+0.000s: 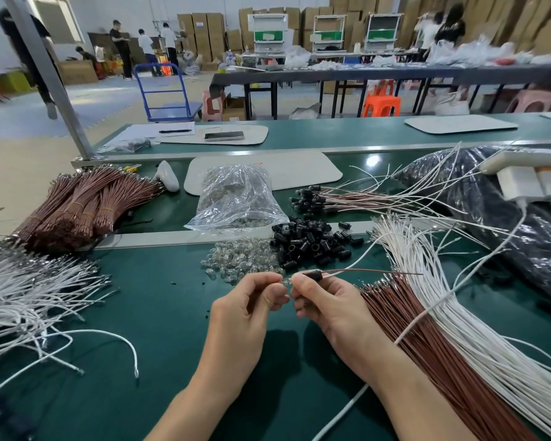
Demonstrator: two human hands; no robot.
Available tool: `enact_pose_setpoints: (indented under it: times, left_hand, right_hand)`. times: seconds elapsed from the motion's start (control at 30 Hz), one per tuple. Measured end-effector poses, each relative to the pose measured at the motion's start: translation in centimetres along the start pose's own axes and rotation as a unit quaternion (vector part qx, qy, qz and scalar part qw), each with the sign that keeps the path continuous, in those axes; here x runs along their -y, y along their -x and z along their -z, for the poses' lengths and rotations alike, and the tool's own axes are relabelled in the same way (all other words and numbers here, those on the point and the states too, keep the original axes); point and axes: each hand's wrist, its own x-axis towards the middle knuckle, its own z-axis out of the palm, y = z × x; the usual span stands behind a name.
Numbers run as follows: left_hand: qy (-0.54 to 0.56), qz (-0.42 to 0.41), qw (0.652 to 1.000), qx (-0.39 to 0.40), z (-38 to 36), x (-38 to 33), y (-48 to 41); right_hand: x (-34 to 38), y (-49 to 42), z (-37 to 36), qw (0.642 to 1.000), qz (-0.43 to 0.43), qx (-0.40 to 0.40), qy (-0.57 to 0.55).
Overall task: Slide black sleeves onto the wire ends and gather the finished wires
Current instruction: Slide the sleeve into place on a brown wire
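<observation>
Head view: the right hand (pixel 328 307) pinches a black sleeve (pixel 314 275) threaded on a brown wire (pixel 363 270) trailing right. The left hand (pixel 248 307) pinches something small at the sleeve's left mouth, perhaps a bulb, though it is too blurred to be sure. Sleeving is in hand. Next, seat the sleeve fully, then lay it with the finished wires (pixel 331 198) beyond the sleeve pile (pixel 312 246).

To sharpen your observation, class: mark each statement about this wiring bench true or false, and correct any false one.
1. The right hand pinches a black sleeve. True.
2. The pile of loose sleeves lies left of the clear bulbs. False: it lies to their right.
3. At the far left lie banded brown wire bundles. True.
4. The left hand lies open and flat. False: fingers curled, it pinches a small clear part beside the sleeve.
</observation>
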Motion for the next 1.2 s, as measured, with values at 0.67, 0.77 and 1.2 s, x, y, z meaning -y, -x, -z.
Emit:
enact_pose_setpoints:
  times: [0.67, 0.77, 1.2]
  left_hand:
    - [-0.002, -0.011, 1.000, 0.003, -0.13, -0.19, 0.17]
    - [0.005, -0.017, 1.000, 0.003, -0.04, -0.19, 0.05]
    - [-0.082, -0.089, 0.993, 0.007, 0.57, 0.45, -0.16]
  right_hand:
    - [0.16, 0.47, -0.30, 0.997, 0.026, 0.015, 0.069]
    - [0.22, 0.43, -0.23, 0.997, 0.024, 0.019, 0.074]
    - [0.31, 0.30, 0.00, 0.998, -0.027, 0.045, 0.031]
